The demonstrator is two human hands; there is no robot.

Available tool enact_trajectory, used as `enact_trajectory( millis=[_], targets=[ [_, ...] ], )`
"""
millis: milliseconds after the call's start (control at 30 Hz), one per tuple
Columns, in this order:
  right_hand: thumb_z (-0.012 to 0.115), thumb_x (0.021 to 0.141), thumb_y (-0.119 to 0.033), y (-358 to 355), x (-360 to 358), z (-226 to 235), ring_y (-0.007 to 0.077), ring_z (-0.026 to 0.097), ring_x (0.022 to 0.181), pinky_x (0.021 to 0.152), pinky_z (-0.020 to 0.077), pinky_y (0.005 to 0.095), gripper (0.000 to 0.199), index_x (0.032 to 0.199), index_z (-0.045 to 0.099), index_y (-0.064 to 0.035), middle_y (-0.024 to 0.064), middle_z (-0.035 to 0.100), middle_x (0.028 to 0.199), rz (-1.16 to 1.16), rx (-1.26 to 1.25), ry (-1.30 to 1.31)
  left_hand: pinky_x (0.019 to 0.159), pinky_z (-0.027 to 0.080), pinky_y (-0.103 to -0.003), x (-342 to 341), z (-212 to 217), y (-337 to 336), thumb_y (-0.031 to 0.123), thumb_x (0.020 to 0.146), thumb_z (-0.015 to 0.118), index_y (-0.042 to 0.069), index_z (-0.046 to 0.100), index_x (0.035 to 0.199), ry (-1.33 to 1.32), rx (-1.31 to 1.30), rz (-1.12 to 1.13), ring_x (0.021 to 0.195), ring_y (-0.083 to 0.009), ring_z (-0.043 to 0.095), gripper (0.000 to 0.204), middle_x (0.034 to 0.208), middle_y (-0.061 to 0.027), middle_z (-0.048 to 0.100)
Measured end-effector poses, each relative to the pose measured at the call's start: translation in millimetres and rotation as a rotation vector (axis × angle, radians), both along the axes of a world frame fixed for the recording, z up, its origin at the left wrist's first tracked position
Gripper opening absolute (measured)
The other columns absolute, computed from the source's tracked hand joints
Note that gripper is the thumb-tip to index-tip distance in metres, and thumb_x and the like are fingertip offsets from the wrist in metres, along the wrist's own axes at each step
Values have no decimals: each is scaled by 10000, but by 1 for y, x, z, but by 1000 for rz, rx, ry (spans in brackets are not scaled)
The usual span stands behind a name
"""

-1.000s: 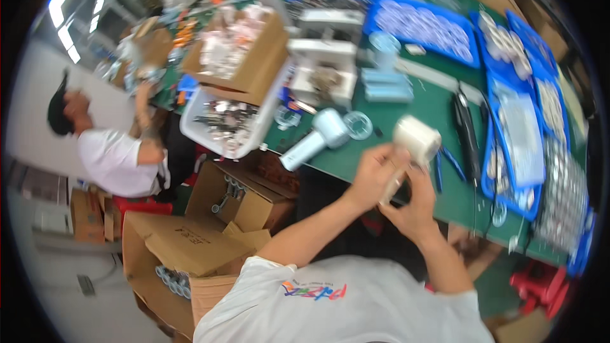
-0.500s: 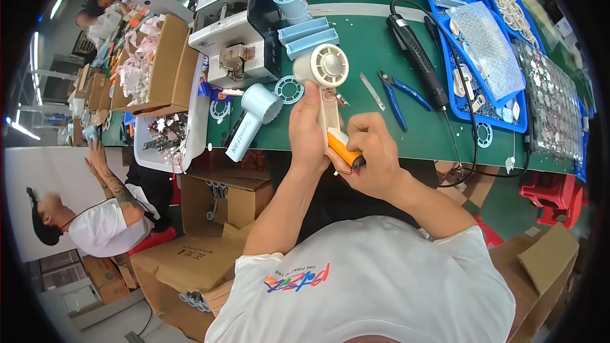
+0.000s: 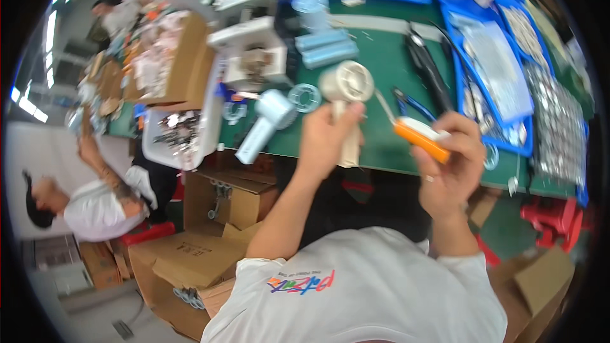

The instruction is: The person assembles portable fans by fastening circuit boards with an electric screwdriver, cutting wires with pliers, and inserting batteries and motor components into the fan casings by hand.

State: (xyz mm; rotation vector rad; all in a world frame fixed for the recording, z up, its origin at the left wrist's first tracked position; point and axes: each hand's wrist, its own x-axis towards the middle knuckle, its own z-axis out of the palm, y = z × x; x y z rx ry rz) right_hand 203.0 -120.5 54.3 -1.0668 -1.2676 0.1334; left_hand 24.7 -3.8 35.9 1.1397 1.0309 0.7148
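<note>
Gripping the handle of a cream hand fan [image 3: 348,81], the left hand [image 3: 323,143] is closed around it, thumb lying over the front, near the edge of a green table [image 3: 381,67]. The fan is held roughly upright, its round head at the top and the grille turned toward the right. The right hand [image 3: 456,165] has a narrow grip on an orange battery [image 3: 421,141], pinched between thumb and fingers, with a white piece [image 3: 419,126] along its upper side. The battery is tilted, its upper end toward the fan; the two are apart, with a clear gap between the hands.

To the left of the left hand, a light blue hand fan [image 3: 267,124] lies on the table, a light blue ring [image 3: 305,98] just beside its head. Beyond these are a white machine [image 3: 243,35], some light blue blocks [image 3: 326,47] and a light blue cylinder [image 3: 311,14]. Past the battery lie blue-handled pliers [image 3: 418,108], blurred, and near them a long black tool [image 3: 424,60]. Farther right, a clear plastic bag [image 3: 499,73] rests on a blue tray [image 3: 525,150]. At the left, a cardboard box [image 3: 194,67] of pale parts stands near a white tub [image 3: 208,130], and a co-worker [image 3: 95,213] in a white shirt sits beyond
</note>
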Motion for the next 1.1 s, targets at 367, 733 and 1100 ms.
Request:
enact_trajectory(
  millis=[367,733,1100],
  targets=[
    [733,871,15,-15,10,-11,268,528,1066,934,445,355,276,1083,591,-91,136,561,1203,-46,-95,78,630,534,-454,11,14,5,499,1085,506,-78,707,786,622,460,-291,580,-360,644,681,712,-191,701],
    [732,898,-2,-14,11,-11,253,530,1068,920,446,338,291,1116,575,-112,125,556,1185,13,-114,156,671,533,-472,-2,41,0,476,1074,552,-49,717,792,953,553,-282,640,-402,640,619,735,-194,706],
    [762,858,-20,-8,-18,7,233,544,1003,889,445,317,334,1134,582,-67,123,600,1155,344,-272,309,808,519,-320,-16,54,-34,161,924,824,24,773,1130,-22,929,-253,909,-205,645,253,1104,-62,707]
  ],
)
